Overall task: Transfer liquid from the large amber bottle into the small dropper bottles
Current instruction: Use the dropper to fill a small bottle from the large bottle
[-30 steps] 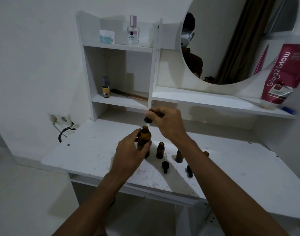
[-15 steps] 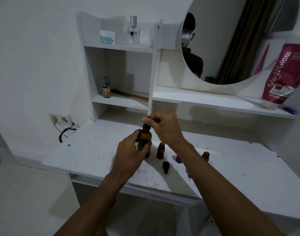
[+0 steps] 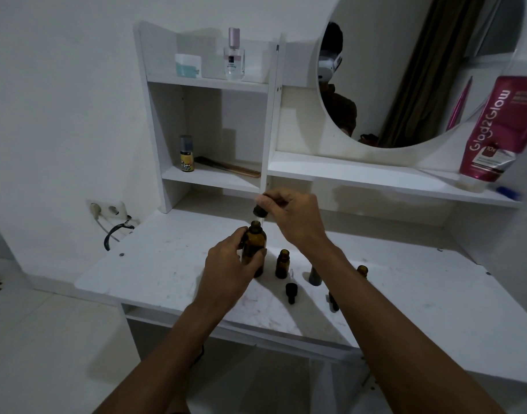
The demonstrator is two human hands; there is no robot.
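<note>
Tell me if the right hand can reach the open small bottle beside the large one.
Probably yes: the right hand holds a dropper just above the large amber bottle, and the neighbouring small bottle stands uncapped, nothing over its mouth.

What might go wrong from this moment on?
The right hand pinches the black dropper just above the large amber glass bottle, gripped by the left hand; carried sideways, it may drip on the white table. The open small amber bottle has a narrow mouth, so liquid may miss. The right forearm is close to another small amber bottle and might knock it.
</note>
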